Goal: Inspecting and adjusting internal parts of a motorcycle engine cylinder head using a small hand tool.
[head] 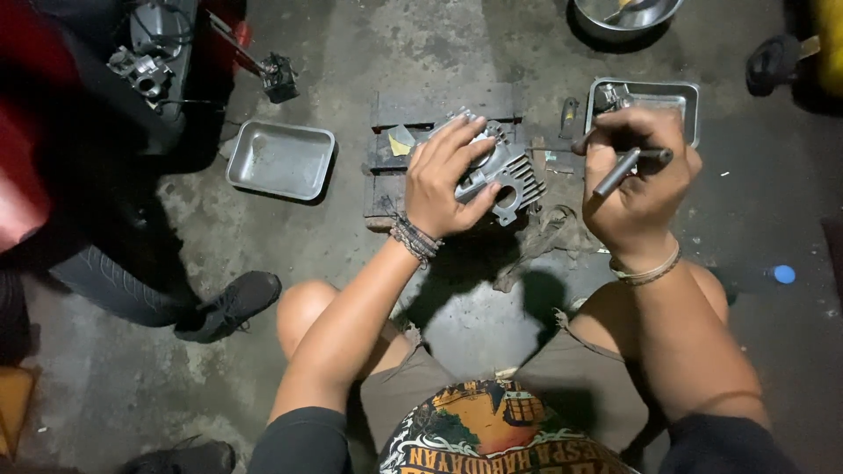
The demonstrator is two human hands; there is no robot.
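1. Cylinder (509, 175) of grey cast metal lies on a dark wooden block (413, 110) set on the concrete floor (351, 53), straight ahead of the person's knees.
2. Its long axis runs on a slant, from upper left under the palm down to lower right, where the finned end points toward the rag (544, 237).
3. Thin parallel cooling fins ridge its right side; a round bore opens near its lower edge, beside the thumb.
4. Left hand (448, 175) lies spread flat over the cylinder's top, fingers fanned and thumb hooked along the lower edge, pressing it down rather than wrapping it.
5. Right hand (637, 180) is closed in a fist around a slim metal tool (615, 173), a dull grey rod that slants from lower left to upper right; it hovers just right of the cylinder, apart from it.
6. Braided bands circle both wrists.
7. Left tray (281, 158), shallow, rectangular and of scuffed steel, lies on the floor left of the block.
8. Right tray (685, 96), similar, holds small metal parts behind the right hand.
9. Bowl (623, 17), round and metal, stands at the top edge.
10. Tyre (114, 285) with ribbed tread and a black shoe (233, 303) are at the left.
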